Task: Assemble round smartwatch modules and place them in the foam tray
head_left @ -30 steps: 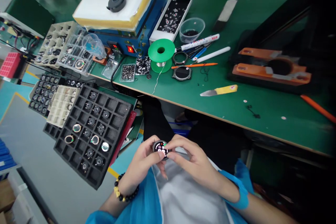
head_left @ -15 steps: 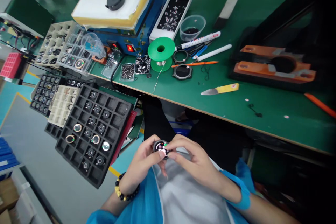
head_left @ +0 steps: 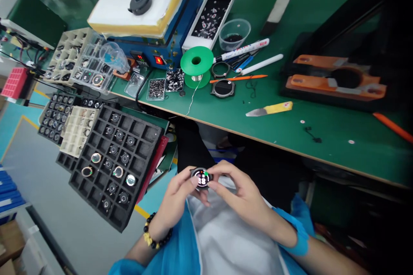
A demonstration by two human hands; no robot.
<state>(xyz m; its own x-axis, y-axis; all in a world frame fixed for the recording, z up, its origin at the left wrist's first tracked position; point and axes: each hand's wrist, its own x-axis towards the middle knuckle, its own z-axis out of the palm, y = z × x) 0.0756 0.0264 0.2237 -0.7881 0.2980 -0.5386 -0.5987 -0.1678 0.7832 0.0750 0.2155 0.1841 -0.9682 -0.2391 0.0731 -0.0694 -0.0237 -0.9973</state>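
Note:
A round smartwatch (head_left: 202,178) without a strap is held between my hands above my lap, its dark screen lit with white digits and a green sticker near its upper right edge. My left hand (head_left: 180,193) grips it from the left, with the thumb on the front and other fingers behind. On the other side, my right hand (head_left: 235,189) pinches the right edge of the case between thumb and fingertips. The left hand's fingers are partly hidden behind the watch. To the left lies a black foam tray (head_left: 119,146) with several watch cases in its compartments.
The green workbench (head_left: 277,133) runs across in front of me. On it are a solder spool (head_left: 197,60), a yellow-handled blade (head_left: 271,108), a marker (head_left: 245,50), a blue heating plate (head_left: 161,45) and a black-and-orange fixture (head_left: 338,79). A beige tray (head_left: 77,131) stands beyond the foam tray.
The watch is raised slightly and its screen shows more fully. My left thumb has slid toward its left edge, and my right fingers have shifted back to its right edge.

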